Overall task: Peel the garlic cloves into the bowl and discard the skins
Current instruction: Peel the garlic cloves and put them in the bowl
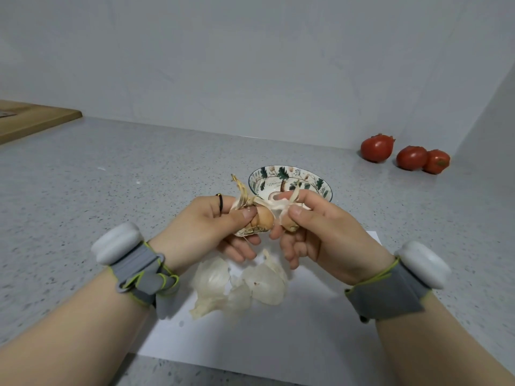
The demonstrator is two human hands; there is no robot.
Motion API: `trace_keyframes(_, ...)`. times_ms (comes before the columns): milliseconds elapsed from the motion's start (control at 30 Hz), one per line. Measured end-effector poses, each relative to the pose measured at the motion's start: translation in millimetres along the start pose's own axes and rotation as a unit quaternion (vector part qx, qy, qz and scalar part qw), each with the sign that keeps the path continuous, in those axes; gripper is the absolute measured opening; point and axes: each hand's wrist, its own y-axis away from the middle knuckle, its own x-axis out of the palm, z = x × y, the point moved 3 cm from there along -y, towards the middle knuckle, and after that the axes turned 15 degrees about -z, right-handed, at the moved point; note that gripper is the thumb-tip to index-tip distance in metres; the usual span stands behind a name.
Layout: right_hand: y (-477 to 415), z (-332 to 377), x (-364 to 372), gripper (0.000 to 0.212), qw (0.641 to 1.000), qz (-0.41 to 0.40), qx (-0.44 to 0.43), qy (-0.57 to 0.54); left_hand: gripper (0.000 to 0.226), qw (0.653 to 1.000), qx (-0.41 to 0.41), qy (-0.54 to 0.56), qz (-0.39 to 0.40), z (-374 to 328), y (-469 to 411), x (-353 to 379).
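Note:
My left hand point(206, 229) grips a partly stripped garlic bulb point(260, 222) with tan cloves showing and dry skin sticking up. My right hand point(320, 232) pinches a clove point(288, 222) and a strip of white skin at the bulb's right side. Both hands are held above the counter, just in front of a small leaf-patterned bowl point(278, 176). What lies in the bowl is mostly hidden by my fingers. Below my hands, loose white garlic skins point(242, 282) lie heaped on a sheet of white paper point(278, 344).
Three red tomatoes point(377, 148) sit at the back right near the wall corner. A wooden board point(33, 118) lies at the far left on the grey speckled counter point(111, 176). Grey bands with white pods wrap both wrists.

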Motion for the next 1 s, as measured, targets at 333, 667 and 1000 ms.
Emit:
trace_keyframes(333,-4.5,3.2,-10.7,0.014,0.998,-0.047,-0.006,-0.046,0.018,0.992,0.079,-0.089,-0.029,4.1,-3.6,-3.0)
trace_keyframes(667,-6.8,4.3,-14.8,0.015,0.997,-0.062,-0.049,-0.012,0.016,0.949,0.127,-0.287,0.016,12.2,-1.0,5.7)
trace_keyframes(1000,-1.6,6.1,-12.1,0.028,0.996,-0.082,-0.017,0.018,0.011,0.97,0.093,-0.225,0.008,15.8,-4.7,4.7)
